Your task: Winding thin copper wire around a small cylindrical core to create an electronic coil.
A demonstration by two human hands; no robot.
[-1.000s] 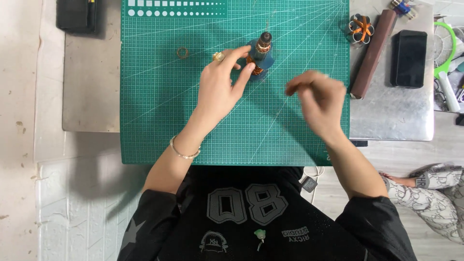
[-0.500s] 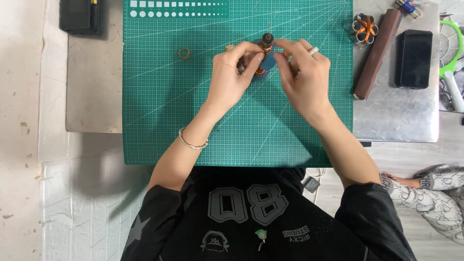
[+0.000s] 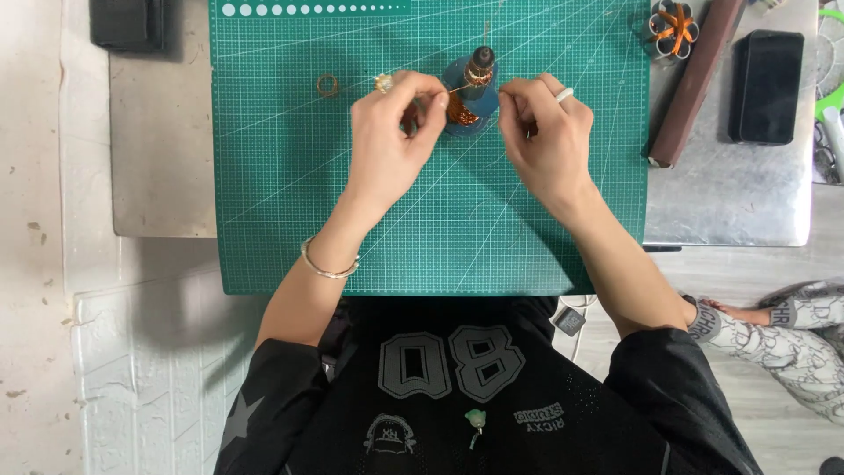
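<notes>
- Hands are meeting at 12 o'clock on the green cutting mat [image 3: 290, 220], both working around a small upright spool stand [image 3: 475, 88] on a blue base.
- I am seeing the left hand [image 3: 391, 132] pinching its thumb and forefinger closed on a thin copper wire [image 3: 459, 88] that is running across to the stand's neck.
- I am reading the right hand [image 3: 545, 132] as curled shut just beside the stand at 3 o'clock; its fingertips are turning away from me, so I cannot tell whether it is gripping the wire's other end or only steadying the base.
- I am judging the winding as partly done: a bundle of copper coil [image 3: 457, 113] is already sitting low on the stand, and a few turns are showing near the top.
- I am judging work as remaining, since the loose strand is not yet laid down or trimmed.
- A small brass ring [image 3: 327, 84] is lying apart at 9 o'clock from the stand, untouched.
- At 2 o'clock, off the mat, a brown bar [image 3: 694, 84], an orange wire bundle [image 3: 673, 26] and a black phone [image 3: 767, 86] are resting on a metal plate [image 3: 730, 202].
</notes>
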